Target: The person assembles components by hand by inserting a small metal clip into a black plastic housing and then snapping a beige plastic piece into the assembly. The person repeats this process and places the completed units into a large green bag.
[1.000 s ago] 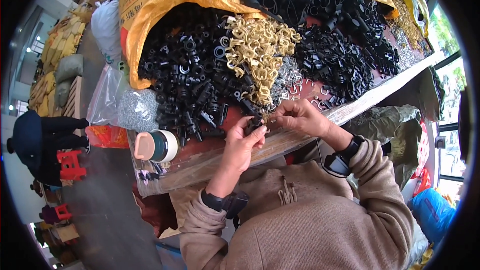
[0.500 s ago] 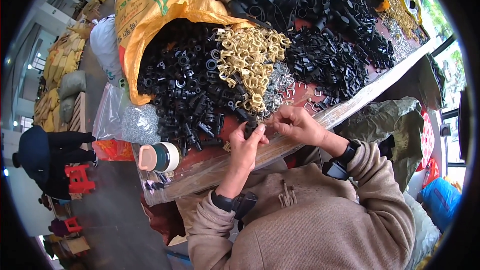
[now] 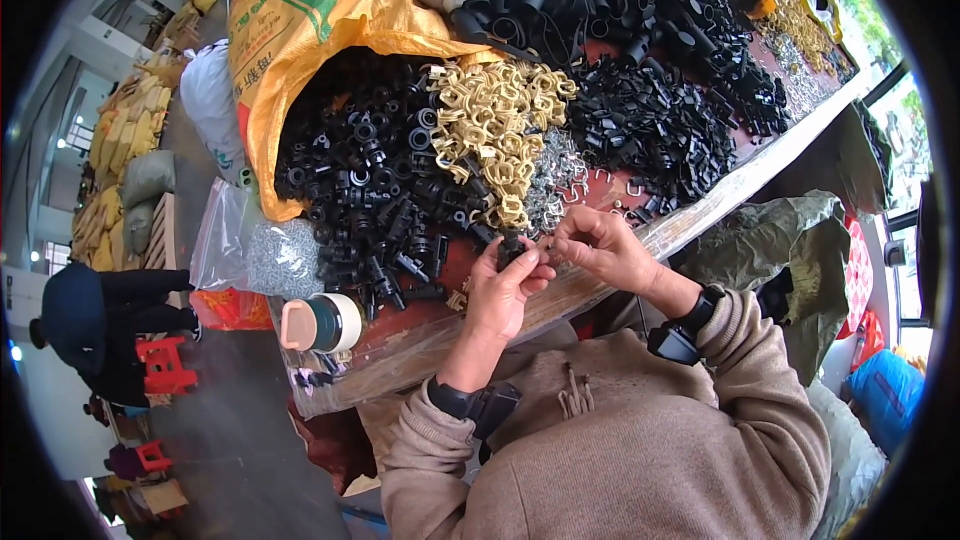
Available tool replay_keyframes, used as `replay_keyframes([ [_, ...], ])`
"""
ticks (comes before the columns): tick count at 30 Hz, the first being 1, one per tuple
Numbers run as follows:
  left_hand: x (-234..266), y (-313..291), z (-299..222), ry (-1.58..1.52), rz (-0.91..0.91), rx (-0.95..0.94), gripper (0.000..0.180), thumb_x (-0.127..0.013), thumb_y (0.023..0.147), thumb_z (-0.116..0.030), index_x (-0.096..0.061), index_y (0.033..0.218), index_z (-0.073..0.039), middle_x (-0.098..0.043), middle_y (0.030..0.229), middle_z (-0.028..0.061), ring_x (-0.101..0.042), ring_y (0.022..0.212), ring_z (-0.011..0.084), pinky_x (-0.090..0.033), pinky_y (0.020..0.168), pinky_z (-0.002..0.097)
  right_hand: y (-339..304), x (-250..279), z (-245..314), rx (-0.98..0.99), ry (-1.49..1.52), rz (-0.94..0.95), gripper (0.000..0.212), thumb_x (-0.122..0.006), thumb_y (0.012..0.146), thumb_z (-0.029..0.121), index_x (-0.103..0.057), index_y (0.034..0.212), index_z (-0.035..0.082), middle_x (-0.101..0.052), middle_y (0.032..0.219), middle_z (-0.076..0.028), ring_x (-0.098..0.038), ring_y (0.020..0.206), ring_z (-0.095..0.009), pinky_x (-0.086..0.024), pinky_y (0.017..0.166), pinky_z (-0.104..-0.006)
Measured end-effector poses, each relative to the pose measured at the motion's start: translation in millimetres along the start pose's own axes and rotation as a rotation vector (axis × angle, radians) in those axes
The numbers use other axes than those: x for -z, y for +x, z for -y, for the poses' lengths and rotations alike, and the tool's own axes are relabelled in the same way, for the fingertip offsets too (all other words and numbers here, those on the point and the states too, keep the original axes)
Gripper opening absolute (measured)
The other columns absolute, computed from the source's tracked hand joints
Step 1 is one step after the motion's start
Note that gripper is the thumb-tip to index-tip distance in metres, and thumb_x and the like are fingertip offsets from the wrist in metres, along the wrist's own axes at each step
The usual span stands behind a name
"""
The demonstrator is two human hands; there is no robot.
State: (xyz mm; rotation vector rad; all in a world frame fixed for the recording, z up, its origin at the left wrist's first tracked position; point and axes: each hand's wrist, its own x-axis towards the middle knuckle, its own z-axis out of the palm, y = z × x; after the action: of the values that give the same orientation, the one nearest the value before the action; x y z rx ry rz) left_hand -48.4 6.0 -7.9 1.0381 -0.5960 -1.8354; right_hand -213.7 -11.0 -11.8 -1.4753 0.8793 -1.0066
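Observation:
Near the table's front edge my left hand (image 3: 503,295) is closed around a black plastic fitting (image 3: 511,244), its dark end pointing away from me. Close on its right, my right hand (image 3: 607,256) is pinched, thumb against forefinger; anything between those fingertips is too small to make out. Just beyond both hands lies a pile of beige plastic clamp rings (image 3: 500,130). Black tubular fittings (image 3: 375,190) are heaped to its left. Shiny metal U-shaped clips (image 3: 560,175) lie to its right, beside a heap of small black plastic pieces (image 3: 650,120).
A lidded cup (image 3: 335,323) stands at the table's left corner, near a bag of small metal parts (image 3: 283,258). An orange woven sack (image 3: 270,90) opens onto the fittings. Black tubes (image 3: 600,15) lie at the back. A person in dark clothes (image 3: 90,325) is at far left.
The black fitting in my left hand has turned more upright, with my left fingers shifted around it. My right hand stays beside it, fingers still pinched and slightly shifted.

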Motion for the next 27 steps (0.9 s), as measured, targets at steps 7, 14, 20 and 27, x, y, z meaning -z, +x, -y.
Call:
replay_keyframes([
  [7, 19, 6, -4, -0.342, 0.318, 0.081, 0.022, -0.051, 0.082, -0.011, -0.049, 0.102, -0.003, -0.055, 0.084, 0.0046, -0.054, 0.069, 0.0137, -0.045, 0.059, 0.0222, -2, 15, -3, -0.067, -0.038, -0.064, 0.009, -0.053, 0.081, 0.008, -0.05, 0.076, 0.002, -0.049, 0.072, 0.0, -0.045, 0.065, -0.006, -0.038, 0.058, -0.02],
  [14, 8, -13, 6, -0.073, 0.222, 0.116, 0.033, -0.047, 0.086, -0.02, -0.044, 0.114, -0.003, -0.052, 0.1, 0.0053, -0.053, 0.081, 0.0107, -0.046, 0.067, 0.0253, -13, 7, 26, 0.207, -0.411, 0.007, 0.008, -0.059, 0.072, 0.004, -0.052, 0.076, 0.002, -0.051, 0.072, -0.006, -0.052, 0.063, -0.017, -0.041, 0.055, -0.026],
  [20, 4, -24, 5, -0.096, 0.27, 0.121, 0.033, -0.043, 0.088, -0.021, -0.044, 0.115, -0.002, -0.052, 0.105, 0.0055, -0.053, 0.086, 0.0114, -0.046, 0.073, 0.0276, -18, -8, 30, 0.393, -0.597, 0.04, 0.01, -0.061, 0.068, 0.003, -0.052, 0.072, 0.004, -0.048, 0.067, -0.007, -0.049, 0.056, -0.023, -0.04, 0.049, -0.031],
  [27, 8, -31, 8, -0.04, 0.354, 0.122, 0.033, -0.044, 0.088, -0.02, -0.044, 0.115, -0.001, -0.053, 0.103, 0.0049, -0.053, 0.088, 0.0112, -0.044, 0.076, 0.0255, -21, -9, 40, 0.418, -0.755, 0.129, 0.011, -0.061, 0.065, 0.004, -0.053, 0.071, 0.005, -0.045, 0.064, -0.006, -0.05, 0.052, -0.024, -0.04, 0.046, -0.0333],
])
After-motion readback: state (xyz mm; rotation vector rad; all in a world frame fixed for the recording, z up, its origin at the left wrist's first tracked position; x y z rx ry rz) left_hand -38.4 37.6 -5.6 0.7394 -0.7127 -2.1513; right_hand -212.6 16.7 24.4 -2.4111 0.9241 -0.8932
